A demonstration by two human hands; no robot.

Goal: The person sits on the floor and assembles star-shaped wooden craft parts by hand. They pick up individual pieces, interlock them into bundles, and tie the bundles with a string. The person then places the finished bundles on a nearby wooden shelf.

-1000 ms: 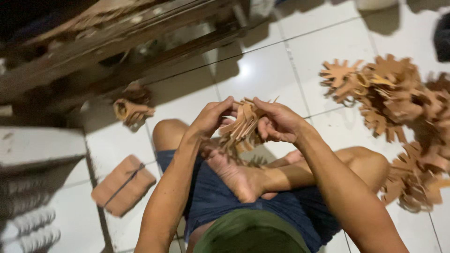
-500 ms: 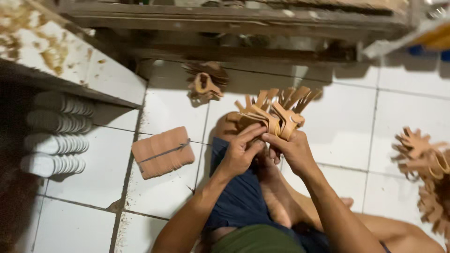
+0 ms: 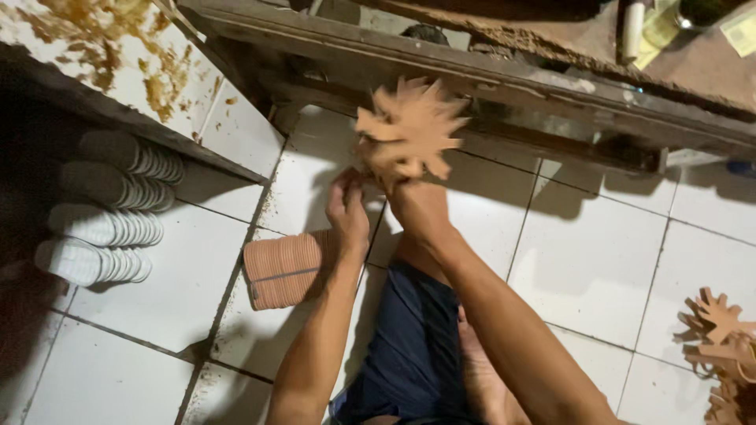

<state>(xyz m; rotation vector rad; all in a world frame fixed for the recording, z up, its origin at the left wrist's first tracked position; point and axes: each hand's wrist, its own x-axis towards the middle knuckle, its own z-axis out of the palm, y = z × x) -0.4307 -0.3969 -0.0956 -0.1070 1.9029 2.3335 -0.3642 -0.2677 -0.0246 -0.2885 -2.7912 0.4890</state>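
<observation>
The right hand is raised in front of the person and its fingers are closed around the lower end of a bundle of flat brown cut-outs. The cut-outs are thin, light brown pieces, like wood or thick card, and each has long pointed fingers that spread out like a star or an open palm. Many pieces are held together, so the points fan out in every direction above the fist. The bundle is a little blurred, so I cannot count the pieces.

The left hand is just beside the right hand, on its left side, slightly lower. Its fingers are bent and reach up to the bottom of the bundle, touching it there; whether they pinch a piece or only support it I cannot tell.

Relative to the bundle: directly behind and above it runs a dark wooden beam of a bench. Below it and to the left, on the white tiled floor, lies a stack of round reddish-brown discs, tied with a band, near the left forearm. Further left, under a stained shelf, lie rows of pale discs. Far below and to the right, at the edge of the floor, lies a pile of similar brown cut-outs.
</observation>
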